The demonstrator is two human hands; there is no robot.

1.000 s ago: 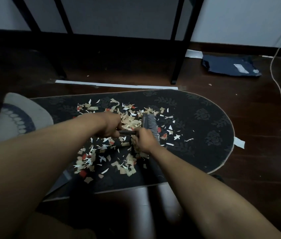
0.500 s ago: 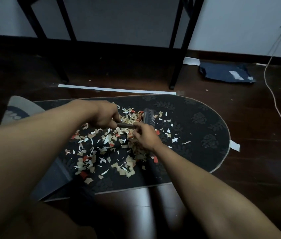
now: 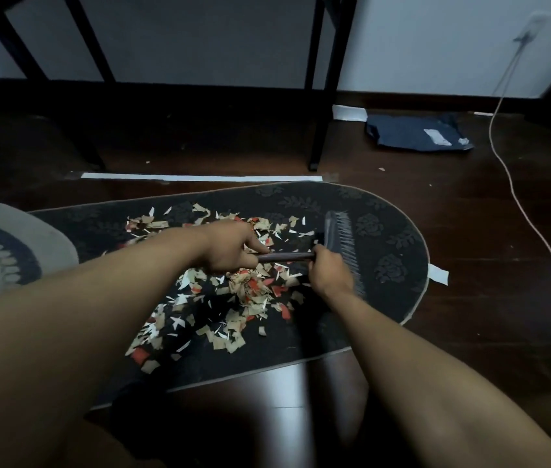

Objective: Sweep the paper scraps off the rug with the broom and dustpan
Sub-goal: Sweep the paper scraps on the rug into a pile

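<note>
From the head camera I see a grey-and-navy patterned round mat (image 3: pixel 0 255) lying at the left end of the dark oval rug with a pale edge and rose pattern (image 3: pixel 385 231), overlapping its edge on the dark wooden floor (image 3: pixel 486 298). My left hand (image 3: pixel 230 248) reaches over the middle of the rug and is clenched around the dark brown wooden handle of the small hand broom (image 3: pixel 338 238). Beneath and around that hand, a loose heap of torn tan, white and red paper scraps (image 3: pixel 233 298) covers the rug's centre and trails toward its near edge. Just right of the heap, my right hand (image 3: pixel 330 273) grips the same handle at the point where it meets the brush head, fingers closed. The broom's grey bristles stand on the rug's right half, at the right margin of the scraps. I cannot make out the dustpan. Beyond the rug's far edge runs a long white strip (image 3: pixel 200 177) along the floor, and behind it rise black metal furniture legs (image 3: pixel 318 113) against a pale wall. Off the rug's right end lie a small white paper tab (image 3: pixel 438 274), a crumpled dark blue bag (image 3: pixel 416 131) farther back, and a white cable (image 3: pixel 517 197) trailing down from the wall.
</note>
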